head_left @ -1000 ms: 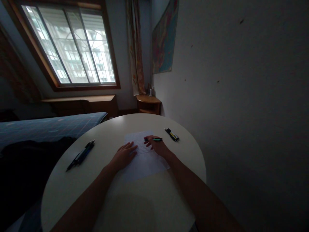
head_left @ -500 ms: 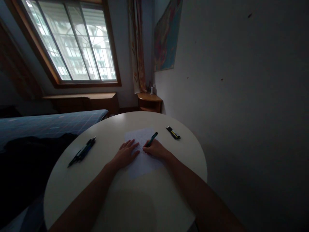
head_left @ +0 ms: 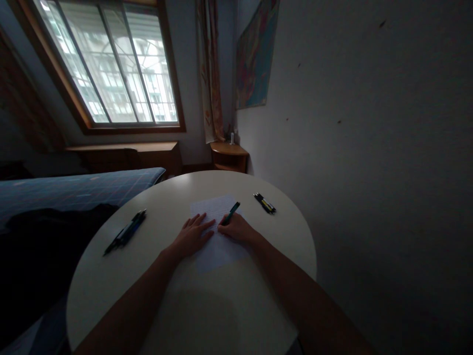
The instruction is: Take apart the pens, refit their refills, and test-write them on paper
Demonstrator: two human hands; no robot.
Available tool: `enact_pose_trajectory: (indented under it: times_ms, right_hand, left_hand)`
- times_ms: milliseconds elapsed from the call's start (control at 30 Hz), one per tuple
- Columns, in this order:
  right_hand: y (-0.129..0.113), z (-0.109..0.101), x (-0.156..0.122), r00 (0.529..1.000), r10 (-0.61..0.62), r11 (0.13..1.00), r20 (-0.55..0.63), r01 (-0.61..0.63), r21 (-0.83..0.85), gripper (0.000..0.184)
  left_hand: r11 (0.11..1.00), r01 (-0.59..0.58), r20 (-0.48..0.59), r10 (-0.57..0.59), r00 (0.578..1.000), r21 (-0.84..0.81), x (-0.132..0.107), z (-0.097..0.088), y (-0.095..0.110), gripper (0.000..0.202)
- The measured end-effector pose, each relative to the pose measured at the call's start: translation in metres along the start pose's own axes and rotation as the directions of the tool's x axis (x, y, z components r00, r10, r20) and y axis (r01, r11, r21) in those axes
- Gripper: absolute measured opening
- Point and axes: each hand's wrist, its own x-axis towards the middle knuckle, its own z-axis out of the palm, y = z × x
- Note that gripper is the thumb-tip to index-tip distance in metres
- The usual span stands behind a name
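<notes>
A sheet of paper (head_left: 218, 256) with rows of faint writing on its upper part lies on the round white table (head_left: 192, 305). My left hand (head_left: 192, 235) rests flat on the paper's left side, fingers spread. Between the fingers of my right hand (head_left: 238, 229) is a dark green pen (head_left: 232, 212), tilted with its top end up and to the right. The pen's tip is down at the paper, close to my left fingertips; whether it touches is too small to tell.
Several pens (head_left: 125, 232) lie bunched on the table's left side. Another small group of pens (head_left: 264, 202) is at the right. A bed with a blue plaid cover (head_left: 74, 190) and dark cloth (head_left: 48, 256) stand left of the table; a wall (head_left: 369, 197) rises at the right.
My right hand and the pen have shifted very slightly left. My left hand stays on the paper, its fingers barely moved.
</notes>
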Motion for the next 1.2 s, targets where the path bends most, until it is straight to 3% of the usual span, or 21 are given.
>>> enact_pose_trajectory:
  times_ms: [600, 1200]
  right_hand:
    - [0.0014, 0.0004, 0.0020, 1.000, -0.003, 0.999, 0.015, 0.003, -0.046, 0.008]
    - [-0.0035, -0.0024, 0.0006, 0.999, -0.006, 0.997, 0.041, 0.009, -0.077, 0.018]
  left_hand:
    - [1.000, 0.000, 0.009, 0.000, 1.000, 0.002, -0.0005, -0.0019, 0.0003, 0.050]
    - [1.000, -0.011, -0.011, 0.012, 1.000, 0.005, -0.0003, 0.0021, -0.0035, 0.051]
